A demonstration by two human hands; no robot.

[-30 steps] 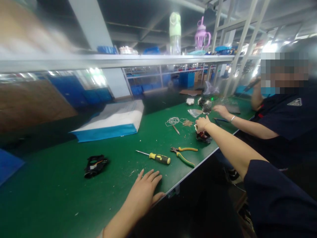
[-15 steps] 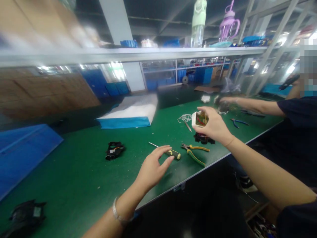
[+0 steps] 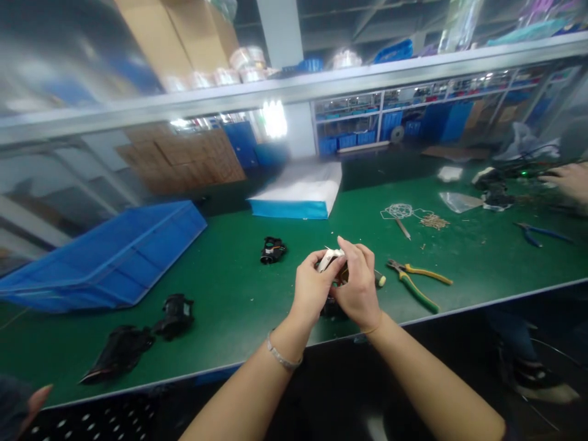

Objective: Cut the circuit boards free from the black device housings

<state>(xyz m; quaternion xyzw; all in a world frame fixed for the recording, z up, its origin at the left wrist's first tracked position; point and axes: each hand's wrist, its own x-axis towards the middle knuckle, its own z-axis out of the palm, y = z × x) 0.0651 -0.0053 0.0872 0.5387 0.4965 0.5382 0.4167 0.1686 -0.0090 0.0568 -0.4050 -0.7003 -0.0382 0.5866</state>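
Note:
Between my two hands, just above the green bench top, is a small white plastic housing with wires inside. My left hand grips its left side, fingers closed. My right hand closes on it from the right, fingertips near the top edge. A dark part hangs below the housing, mostly covered by my fingers. Behind my right hand the yellow end of a screwdriver sticks out. Further right lie yellow-and-green cutting pliers with their handles spread. A black plastic part sits on the bench beyond my left hand.
A blue crate stands at the left, with black parts before it. A white-and-blue package lies at the back. Small screws, a wire coil and blue pliers are at right, near a co-worker's hand.
My right hand has brought the white housing leftward to my left hand, which has closed on it from an open pose over the screwdriver. The camera has turned left.

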